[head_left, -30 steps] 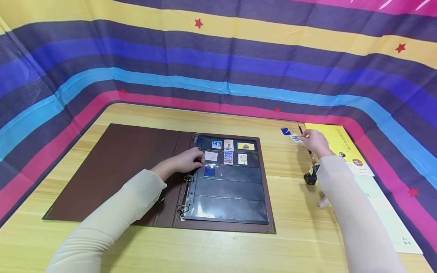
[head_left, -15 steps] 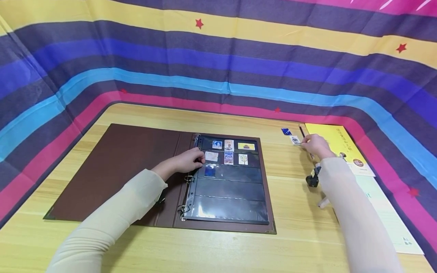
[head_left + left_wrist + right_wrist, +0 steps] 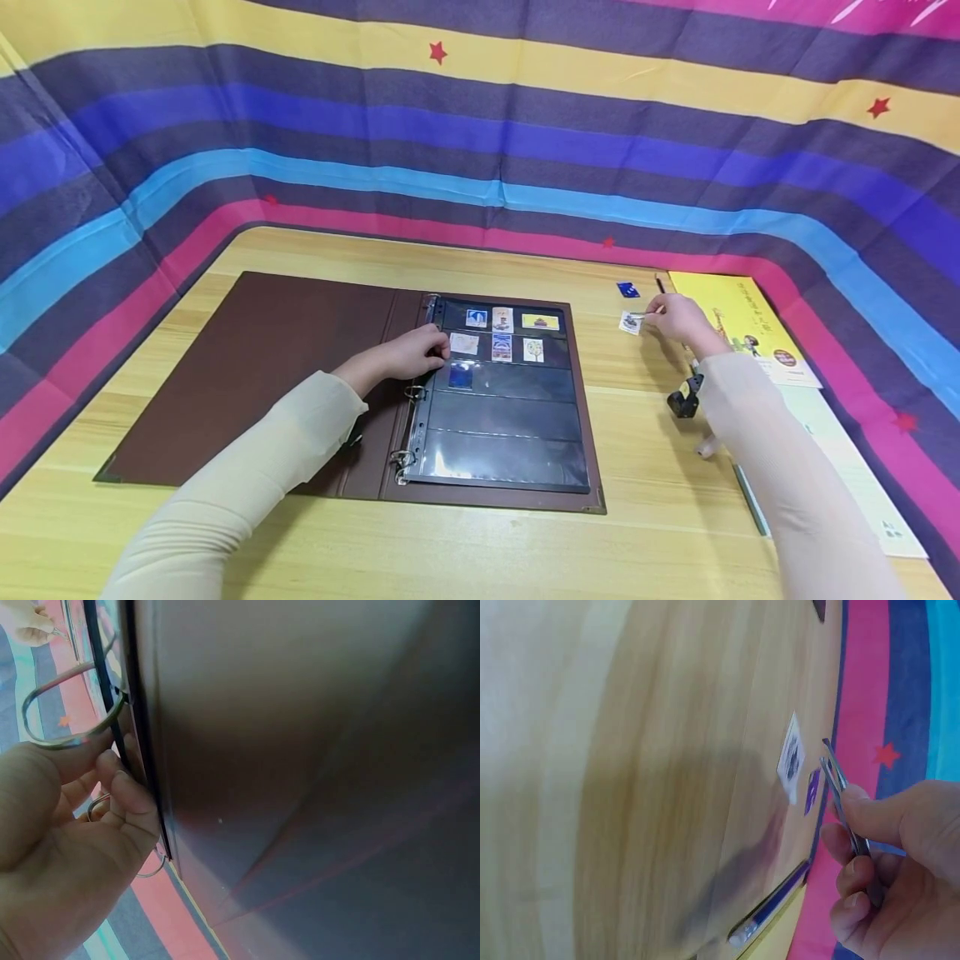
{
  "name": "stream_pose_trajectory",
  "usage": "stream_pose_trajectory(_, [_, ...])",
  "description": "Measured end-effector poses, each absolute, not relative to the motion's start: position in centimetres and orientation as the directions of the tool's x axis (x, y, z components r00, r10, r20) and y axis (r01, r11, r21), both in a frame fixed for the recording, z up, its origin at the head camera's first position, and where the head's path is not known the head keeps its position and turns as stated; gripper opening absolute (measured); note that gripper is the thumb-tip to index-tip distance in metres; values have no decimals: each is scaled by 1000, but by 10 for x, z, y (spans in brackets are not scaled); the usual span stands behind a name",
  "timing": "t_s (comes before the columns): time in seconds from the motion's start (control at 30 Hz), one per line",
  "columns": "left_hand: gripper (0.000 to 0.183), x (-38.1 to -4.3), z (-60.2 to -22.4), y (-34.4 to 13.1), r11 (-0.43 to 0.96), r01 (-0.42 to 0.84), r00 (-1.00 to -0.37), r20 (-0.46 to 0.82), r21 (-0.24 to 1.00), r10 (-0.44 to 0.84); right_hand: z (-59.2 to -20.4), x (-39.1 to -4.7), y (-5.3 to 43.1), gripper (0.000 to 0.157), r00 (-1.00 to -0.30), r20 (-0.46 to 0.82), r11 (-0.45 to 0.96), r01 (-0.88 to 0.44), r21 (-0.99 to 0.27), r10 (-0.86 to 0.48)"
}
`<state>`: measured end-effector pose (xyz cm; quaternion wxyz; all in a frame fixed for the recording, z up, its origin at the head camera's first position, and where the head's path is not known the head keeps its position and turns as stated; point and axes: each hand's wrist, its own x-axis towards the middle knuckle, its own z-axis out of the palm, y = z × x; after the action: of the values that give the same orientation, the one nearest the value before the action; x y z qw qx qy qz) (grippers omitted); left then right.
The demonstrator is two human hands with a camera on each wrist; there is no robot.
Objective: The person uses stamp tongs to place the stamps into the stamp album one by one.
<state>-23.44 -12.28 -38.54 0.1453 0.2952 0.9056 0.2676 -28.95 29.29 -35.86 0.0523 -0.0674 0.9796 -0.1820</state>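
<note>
My right hand grips metal tweezers between thumb and fingers. Their tips overlap a small white stamp with a dark picture in the head view; in the right wrist view the prongs are parted beside that stamp. A dark blue stamp lies just behind it on the table. My left hand rests with loosely curled fingers at the ring-side edge of the black pocket page in a brown stamp album. Near those fingers is a metal ring. Several stamps fill the page's upper rows, plus a blue stamp in the third.
Right of the album lie a dark pencil-like stick, a small black object, a yellow booklet and pale sheets. A striped cloth surrounds the wooden table.
The white stamp has moved left and slightly toward the front, away from the blue stamp, with the tweezers and right hand following. The left hand has stayed put at the page edge.
</note>
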Motion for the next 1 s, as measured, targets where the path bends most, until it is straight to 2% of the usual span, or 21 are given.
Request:
stream_pose_trajectory(0.2, [6, -233, -385, -123, 683, 455, -781, -111, 572, 614, -360, -293, 301, 17, -991, -103, 944, -43, -327, -81])
stream_pose_trajectory(0.53, [6, -233, -383, -123, 686, 450, -785, -114, 571, 610, -361, -296, 302, 16, -984, -159, 967, -31, -253, -74])
stream_pose_trajectory(0.73, [6, -234, -384, -123, 686, 444, -785, -119, 577, 608, -361, -290, 298, 15, -980, -183, 964, -31, -263, -81])
stream_pose_trajectory(1.0, [6, -235, -385, -123, 689, 438, -787, -123, 577, 604, -355, -281, 290, 14, -983, -93, 947, -128, -294, -161])
